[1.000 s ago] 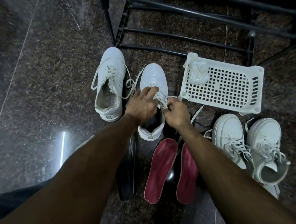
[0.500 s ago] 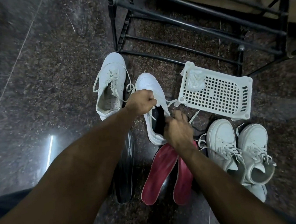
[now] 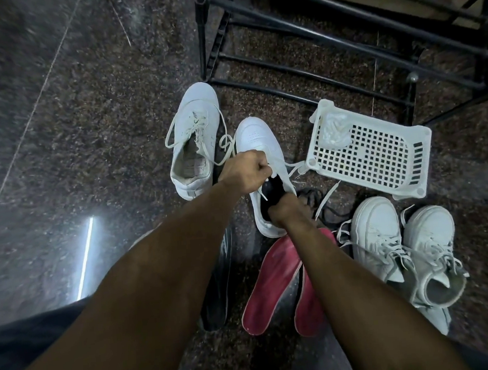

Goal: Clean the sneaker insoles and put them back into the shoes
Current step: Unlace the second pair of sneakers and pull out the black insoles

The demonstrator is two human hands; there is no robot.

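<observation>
Your left hand (image 3: 246, 171) has its fingers curled tight around the tongue and laces of the white sneaker (image 3: 264, 166) on the floor (image 3: 89, 138), while your right hand (image 3: 289, 210) reaches into its opening, fingers hidden inside. Two red insoles (image 3: 268, 281) lie just behind its heel.

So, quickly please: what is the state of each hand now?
Left hand: closed, gripping the tongue and laces of the white sneaker.
Right hand: fingers reach inside that sneaker's opening and are hidden; cannot be told.
</observation>
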